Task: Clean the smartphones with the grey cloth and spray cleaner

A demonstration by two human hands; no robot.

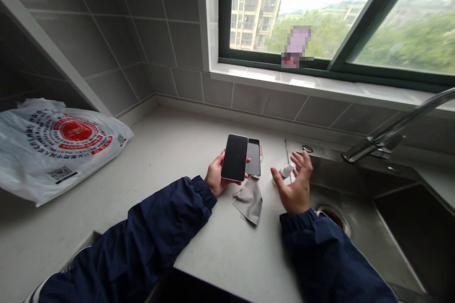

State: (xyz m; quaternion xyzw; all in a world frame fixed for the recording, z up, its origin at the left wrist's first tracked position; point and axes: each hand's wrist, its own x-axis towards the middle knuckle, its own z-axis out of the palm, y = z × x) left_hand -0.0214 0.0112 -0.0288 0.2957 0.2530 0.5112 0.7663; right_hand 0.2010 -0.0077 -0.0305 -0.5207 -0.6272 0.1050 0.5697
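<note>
My left hand [216, 174] is closed around a smartphone [234, 157], whose dark screen faces up, above the counter. Behind that phone a flat grey item with a dark top edge [253, 158] lies on the counter, partly covered. A crumpled grey cloth [250, 201] rests just below the held phone. My right hand [296, 188] is raised with its fingers apart and holds nothing. Beside its thumb stands a small white bottle [286, 171], partly hidden behind the hand; whether the thumb touches it I cannot tell.
A white plastic bag with red and black print [71, 147] lies on the counter [170, 147] at the left. To the right are a steel sink [359, 218] and its faucet [369, 144]. A window with a white sill [263, 78] is behind. The counter's front edge is near.
</note>
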